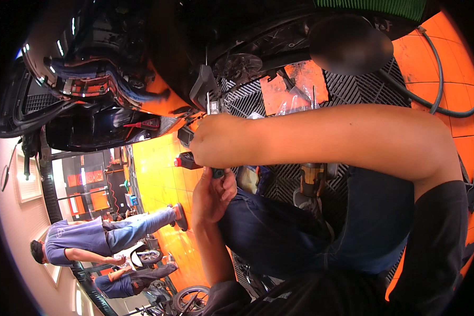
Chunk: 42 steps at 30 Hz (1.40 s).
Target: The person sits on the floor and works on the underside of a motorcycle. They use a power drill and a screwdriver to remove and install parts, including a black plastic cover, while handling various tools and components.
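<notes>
My right hand (213, 141) reaches across to the underside of the glossy black motorcycle bodywork (73, 58), fingers curled and hidden behind its back. Just below it my left hand (213, 195) has its fingers curled round a dark green handle (217, 173). A red-and-black object (186, 161) juts out left of both hands; whether either hand grips it, I cannot tell. A metal piece (212, 105) shows just above my right wrist. A red-handled tool (142, 124) rests in the black bodywork to the left.
Orange tiles (421, 58) and dark grid mats (353, 89) lie beneath. A hose (438, 63) loops at the right. A yellow-and-black power tool (312, 176) sits near my legs. Two people (84, 239) stand at the lower left beside parked motorcycles (189, 297).
</notes>
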Tool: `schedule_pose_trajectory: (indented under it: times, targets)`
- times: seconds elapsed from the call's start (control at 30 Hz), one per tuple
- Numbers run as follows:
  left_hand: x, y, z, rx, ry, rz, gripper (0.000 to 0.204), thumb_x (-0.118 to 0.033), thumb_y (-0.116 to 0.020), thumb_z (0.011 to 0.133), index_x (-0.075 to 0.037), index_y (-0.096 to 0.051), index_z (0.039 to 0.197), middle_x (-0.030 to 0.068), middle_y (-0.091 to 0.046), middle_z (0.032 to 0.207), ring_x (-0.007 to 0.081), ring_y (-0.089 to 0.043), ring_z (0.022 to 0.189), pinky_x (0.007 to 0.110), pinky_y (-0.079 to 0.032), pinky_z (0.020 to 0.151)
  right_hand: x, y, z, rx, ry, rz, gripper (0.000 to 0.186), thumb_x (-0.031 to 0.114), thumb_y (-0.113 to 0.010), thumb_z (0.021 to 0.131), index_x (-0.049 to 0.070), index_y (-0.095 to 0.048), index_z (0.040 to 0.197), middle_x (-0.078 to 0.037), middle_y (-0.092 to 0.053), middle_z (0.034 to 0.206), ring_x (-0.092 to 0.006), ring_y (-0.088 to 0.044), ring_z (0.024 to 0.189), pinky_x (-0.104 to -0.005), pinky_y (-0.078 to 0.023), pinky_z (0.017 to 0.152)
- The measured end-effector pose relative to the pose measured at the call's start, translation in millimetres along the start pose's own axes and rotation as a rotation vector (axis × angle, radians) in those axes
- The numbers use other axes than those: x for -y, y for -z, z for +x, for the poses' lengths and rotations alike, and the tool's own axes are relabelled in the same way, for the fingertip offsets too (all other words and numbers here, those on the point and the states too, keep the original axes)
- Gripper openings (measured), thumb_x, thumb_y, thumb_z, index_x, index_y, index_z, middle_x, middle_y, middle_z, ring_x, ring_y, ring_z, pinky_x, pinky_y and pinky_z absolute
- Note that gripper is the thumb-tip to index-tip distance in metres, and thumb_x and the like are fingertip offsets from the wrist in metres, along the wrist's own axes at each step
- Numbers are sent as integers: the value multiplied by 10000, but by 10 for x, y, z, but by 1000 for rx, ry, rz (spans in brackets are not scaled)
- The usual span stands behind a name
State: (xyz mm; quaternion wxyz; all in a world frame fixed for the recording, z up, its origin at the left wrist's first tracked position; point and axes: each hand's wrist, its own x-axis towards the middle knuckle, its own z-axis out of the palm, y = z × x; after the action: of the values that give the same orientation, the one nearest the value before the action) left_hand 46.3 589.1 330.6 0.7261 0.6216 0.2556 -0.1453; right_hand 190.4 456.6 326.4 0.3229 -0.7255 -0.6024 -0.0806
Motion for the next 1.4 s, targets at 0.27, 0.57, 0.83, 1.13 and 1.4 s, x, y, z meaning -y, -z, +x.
schedule_pose_trajectory:
  times: [0.27,0.57,0.83,1.13,1.4]
  targets:
    - [204,-431,29,-707,-414,1073,423,-280,-444,989,57,-419,1244,249,-618,927,387,-608,822,415,-469,727,-11,-136,-15,-160,240,-117,109,122,-635,712,38,-693,747,-80,-679,762,-249,-671,807,-351,-538,741]
    - [10,-205,29,-188,-203,-23,363,-346,-319,1035,-28,-493,1036,17,-475,729,65,-397,600,228,-305,529,-68,-48,-63,-66,208,6,118,127,-643,709,60,-680,799,-73,-663,796,-258,-659,804,-355,-553,699]
    - [164,-594,62,-789,-606,1088,364,-303,-406,1001,37,-440,1128,289,-593,999,494,-545,885,465,-432,709,-35,-38,-6,-115,243,-87,193,126,-654,704,48,-641,880,-68,-630,866,-262,-652,821,-339,-554,626]
    - [-21,-249,24,-290,-345,231,306,-325,-389,1015,-42,-468,1101,7,-441,722,62,-349,572,204,-289,520,-44,73,-71,25,131,40,93,120,-637,703,54,-663,764,-57,-649,817,-212,-639,857,-344,-520,765]
    - [141,-453,98,-618,-621,804,333,-241,-468,991,39,-430,1165,149,-572,847,281,-556,704,340,-434,627,-44,-96,-10,-119,267,-141,104,137,-607,756,79,-638,837,-25,-623,849,-184,-640,853,-337,-492,811]
